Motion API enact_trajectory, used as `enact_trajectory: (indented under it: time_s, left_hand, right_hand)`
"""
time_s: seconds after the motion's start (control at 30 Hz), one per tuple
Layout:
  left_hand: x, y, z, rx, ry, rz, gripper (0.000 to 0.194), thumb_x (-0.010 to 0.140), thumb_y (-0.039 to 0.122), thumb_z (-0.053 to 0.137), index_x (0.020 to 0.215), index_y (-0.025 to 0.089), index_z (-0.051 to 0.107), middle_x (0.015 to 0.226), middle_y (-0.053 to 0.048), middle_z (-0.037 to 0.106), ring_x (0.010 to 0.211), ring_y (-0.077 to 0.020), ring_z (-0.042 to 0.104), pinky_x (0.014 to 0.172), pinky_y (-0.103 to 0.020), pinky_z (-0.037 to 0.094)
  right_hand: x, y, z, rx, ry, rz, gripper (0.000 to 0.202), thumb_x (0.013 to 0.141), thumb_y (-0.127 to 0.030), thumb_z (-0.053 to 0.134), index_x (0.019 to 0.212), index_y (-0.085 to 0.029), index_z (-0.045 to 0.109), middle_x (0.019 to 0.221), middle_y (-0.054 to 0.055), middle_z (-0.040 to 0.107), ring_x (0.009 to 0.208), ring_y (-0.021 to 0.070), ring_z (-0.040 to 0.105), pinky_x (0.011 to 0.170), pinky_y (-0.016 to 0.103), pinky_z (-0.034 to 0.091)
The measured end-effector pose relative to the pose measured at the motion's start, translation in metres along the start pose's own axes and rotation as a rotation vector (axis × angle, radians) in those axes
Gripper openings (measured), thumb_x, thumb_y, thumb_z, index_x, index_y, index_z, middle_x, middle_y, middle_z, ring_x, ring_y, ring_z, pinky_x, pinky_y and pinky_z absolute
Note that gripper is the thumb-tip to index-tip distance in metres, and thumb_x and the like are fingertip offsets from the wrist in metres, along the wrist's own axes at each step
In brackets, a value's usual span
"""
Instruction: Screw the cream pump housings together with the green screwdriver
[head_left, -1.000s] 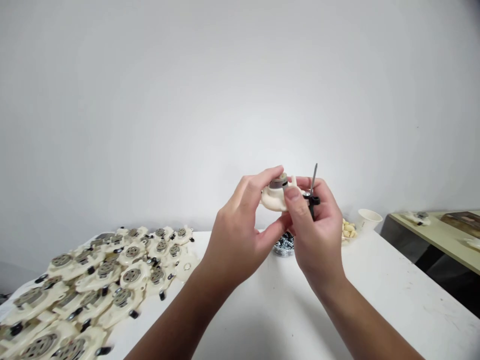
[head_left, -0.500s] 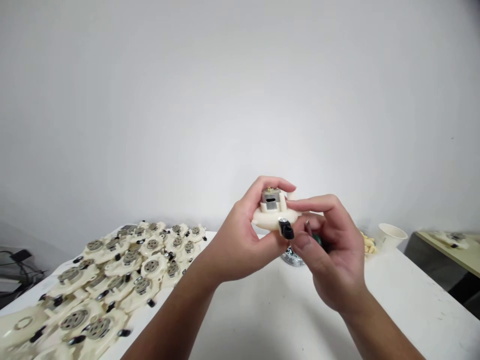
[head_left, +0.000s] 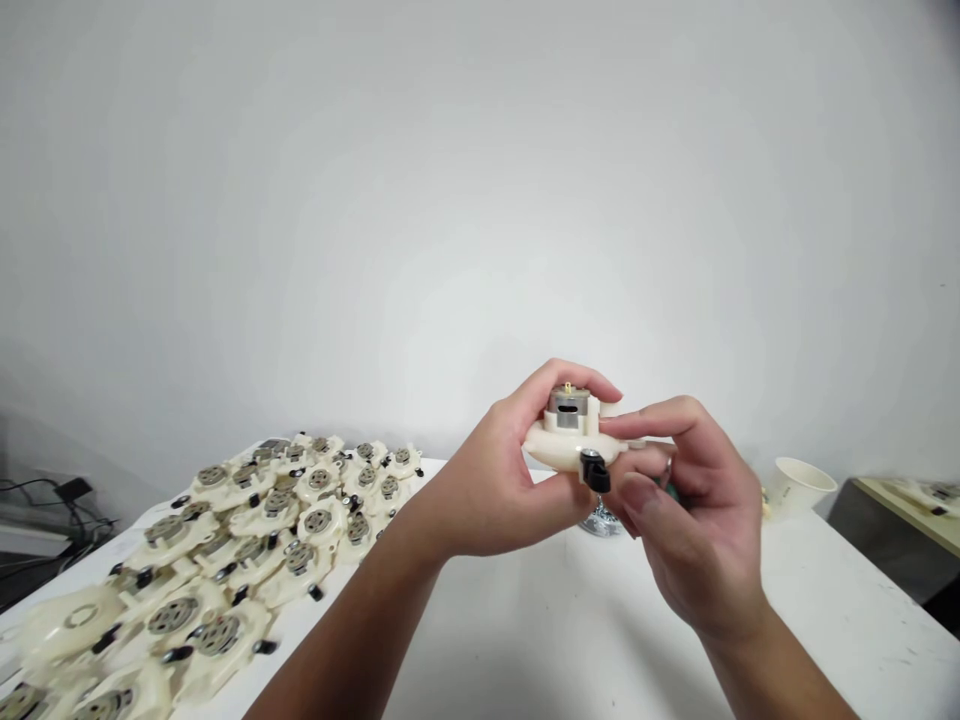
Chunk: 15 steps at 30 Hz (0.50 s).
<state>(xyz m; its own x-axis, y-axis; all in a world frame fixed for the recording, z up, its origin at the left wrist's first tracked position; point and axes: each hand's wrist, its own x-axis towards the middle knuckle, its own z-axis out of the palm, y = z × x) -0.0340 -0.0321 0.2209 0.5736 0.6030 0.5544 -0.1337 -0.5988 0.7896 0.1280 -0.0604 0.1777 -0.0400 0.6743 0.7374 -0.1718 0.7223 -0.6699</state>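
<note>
Motor housing (head_left: 571, 447) hangs above the table (head_left: 525, 640), left hand (head_left: 499, 480) clasping its edge, right hand (head_left: 697, 530) a mostly hidden tool (head_left: 668, 489).

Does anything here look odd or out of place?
One piece does: the cream housing at the near left of the table shows a smooth side with a ring, while most others show grey motors, so it seems turned over. The unit in the left hand looks undamaged from this side, and I see nothing spilled.

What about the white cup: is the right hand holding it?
No, the cup stands on the table, clear of the right hand.
</note>
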Motion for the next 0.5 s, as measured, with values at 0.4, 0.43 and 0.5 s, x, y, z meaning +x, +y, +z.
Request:
enact_trajectory:
  time_s: [0.4, 0.43, 0.5]
  left_hand:
    - [0.0008, 0.0022, -0.0022, 0.08, -0.029, 0.004, 0.048, 0.076, 0.01, 0.07, 0.119, 0.025, 0.054, 0.095, -0.001, 0.056, 0.074, -0.0132, 0.054, 0.061, -0.023, 0.049]
    - [0.0005, 0.0027, -0.0018, 0.085, -0.029, 0.004, 0.048, 0.076, 0.01, 0.07, 0.118, 0.025, 0.054, 0.095, -0.001, 0.056, 0.073, -0.0132, 0.054, 0.061, -0.023, 0.049]
    - [-0.0001, 0.0035, -0.0007, 0.085, -0.02, -0.002, 0.049, 0.077, 0.012, 0.07, 0.121, 0.026, 0.053, 0.095, -0.001, 0.056, 0.072, -0.0131, 0.054, 0.06, -0.023, 0.048]
  right_hand:
    - [-0.0013, 0.0024, -0.0025, 0.014, 0.016, -0.039, 0.012, 0.095, -0.017, 0.065, 0.105, -0.024, 0.067, 0.054, -0.009, 0.045, 0.05, 0.0089, 0.037, 0.052, 0.024, 0.033]
    - [-0.0014, 0.0023, -0.0029, 0.021, 0.016, -0.037, 0.011, 0.096, -0.018, 0.065, 0.105, -0.024, 0.067, 0.054, -0.009, 0.044, 0.05, 0.0089, 0.036, 0.051, 0.024, 0.032]
    - [-0.0009, 0.0013, -0.0037, 0.029, 0.015, -0.018, 0.009, 0.097, -0.02, 0.065, 0.105, -0.024, 0.067, 0.054, -0.009, 0.042, 0.05, 0.0092, 0.035, 0.05, 0.024, 0.031]
